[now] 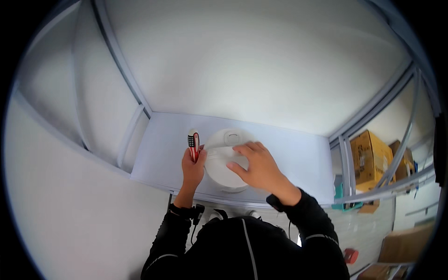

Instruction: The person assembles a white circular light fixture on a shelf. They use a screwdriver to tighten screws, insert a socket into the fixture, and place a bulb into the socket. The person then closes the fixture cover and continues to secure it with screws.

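— Hands first: what are they doing?
— Left hand point(192, 164) is clenched around a red screwdriver point(193, 141), its striped handle pointing up, just left of the white round appliance point(224, 161). Right hand point(256, 165) lies spread and flat on the lid, gripping nothing.
— And the appliance?
— It sits near the front edge of the white shelf point(289, 154).
— Any risk?
— I'd judge a hard push could slide it off that near edge; the tool could also slip and scratch the lid.
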Demonstrator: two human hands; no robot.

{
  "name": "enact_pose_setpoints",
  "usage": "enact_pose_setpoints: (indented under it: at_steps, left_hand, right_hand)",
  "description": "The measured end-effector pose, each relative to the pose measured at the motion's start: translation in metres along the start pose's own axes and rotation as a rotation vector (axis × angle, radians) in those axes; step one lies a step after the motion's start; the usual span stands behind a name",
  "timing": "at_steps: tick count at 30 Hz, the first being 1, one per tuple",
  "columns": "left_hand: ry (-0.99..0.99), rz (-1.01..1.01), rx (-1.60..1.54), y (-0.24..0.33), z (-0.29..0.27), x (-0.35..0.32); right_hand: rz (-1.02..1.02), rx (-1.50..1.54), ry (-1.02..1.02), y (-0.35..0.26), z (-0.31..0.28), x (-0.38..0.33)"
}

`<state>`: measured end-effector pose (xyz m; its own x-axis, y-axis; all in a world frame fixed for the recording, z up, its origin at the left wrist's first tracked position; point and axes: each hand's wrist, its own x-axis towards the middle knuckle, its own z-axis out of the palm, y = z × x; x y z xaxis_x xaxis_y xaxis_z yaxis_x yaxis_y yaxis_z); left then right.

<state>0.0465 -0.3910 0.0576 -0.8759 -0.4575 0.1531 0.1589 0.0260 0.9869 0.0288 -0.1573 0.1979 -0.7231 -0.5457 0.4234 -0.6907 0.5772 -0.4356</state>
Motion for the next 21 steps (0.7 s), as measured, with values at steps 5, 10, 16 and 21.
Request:
enact_pose_setpoints:
  at_steps: [5,10,16,21]
  left_hand:
    - [-0.009,0.135,0.159,0.007,-0.004,-0.003]
    - [-0.066,0.091,0.16,0.012,-0.009,-0.002]
    - [-0.097,0.097,0.115,0.012,-0.009,0.0]
    - [-0.112,0.091,0.109,0.014,-0.013,0.0]
  right_hand:
    - [0.073,-0.138,-0.05,-0.007,0.037,0.031]
    - [0.289,-0.211,-0.219,-0.021,0.041,0.053]
    - [0.391,-0.277,-0.321,-0.017,0.056,0.056]
    - [0.443,-0.196,-0.297,-0.018,0.059,0.059]
